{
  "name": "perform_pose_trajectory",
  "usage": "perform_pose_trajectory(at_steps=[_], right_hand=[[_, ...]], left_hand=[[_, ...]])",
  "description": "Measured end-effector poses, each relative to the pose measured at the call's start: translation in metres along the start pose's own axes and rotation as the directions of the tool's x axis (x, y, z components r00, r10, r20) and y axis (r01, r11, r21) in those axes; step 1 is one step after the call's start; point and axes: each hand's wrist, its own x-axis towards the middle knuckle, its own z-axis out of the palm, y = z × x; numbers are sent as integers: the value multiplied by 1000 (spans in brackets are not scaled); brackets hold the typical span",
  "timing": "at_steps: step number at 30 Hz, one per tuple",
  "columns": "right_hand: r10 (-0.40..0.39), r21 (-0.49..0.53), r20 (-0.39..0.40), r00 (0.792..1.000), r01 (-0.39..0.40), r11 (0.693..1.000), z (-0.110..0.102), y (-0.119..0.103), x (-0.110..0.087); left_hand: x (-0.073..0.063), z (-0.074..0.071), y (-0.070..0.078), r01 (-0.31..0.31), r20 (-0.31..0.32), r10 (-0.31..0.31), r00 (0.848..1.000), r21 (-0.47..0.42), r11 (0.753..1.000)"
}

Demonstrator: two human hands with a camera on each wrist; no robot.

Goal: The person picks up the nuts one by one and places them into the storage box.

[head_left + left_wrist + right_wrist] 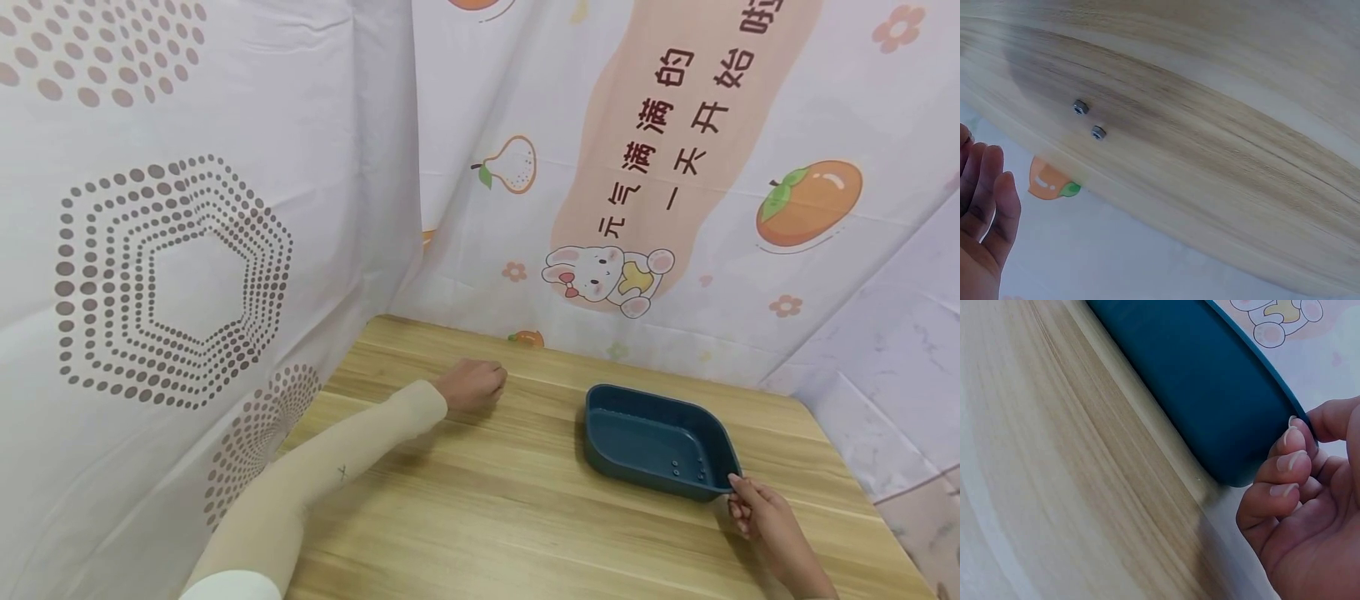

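A dark blue tray (637,442) with rounded corners sits on the table at the right in the head view. Several small nuts (676,472) lie on its floor. My right hand (768,521) pinches the near right corner of its rim between thumb and curled fingers (1285,462). Farther left, my left hand (472,385) is low over the table with bent fingers. The left wrist view shows two metal nuts (1098,132) lying on the wood beside that hand. Its thumb and index tips are cut off there, so whether they hold anything is hidden.
The wooden table (465,508) meets a printed curtain (487,275) at its back edge. Another white patterned curtain (315,250) hangs along the left side. At the right lies a pale marbled sheet (892,383).
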Motion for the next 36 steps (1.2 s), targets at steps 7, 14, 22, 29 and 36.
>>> perform_pose_trajectory(at_steps=[7, 14, 22, 29, 36], right_hand=[[-5, 1, -10, 1000, 5, 1000, 0, 1, 1], [-6, 7, 9, 1000, 6, 1000, -1, 1, 0], [6, -10, -15, 1000, -6, 1000, 1, -1, -2], [-3, -2, -31, 1000, 3, 1000, 2, 0, -1], [11, -7, -15, 1000, -11, 1000, 0, -1, -1]], left_hand=[[5, 0, 3, -9, -6, 9, 1000, 28, 1000], [11, -1, 9, -3, 7, 3, 1000, 35, 999], [18, 4, 11, -18, 12, 18, 1000, 15, 1000], [24, 2, 16, -30, 22, 29, 999, 21, 999], [30, 5, 19, -39, 25, 39, 999, 30, 999]])
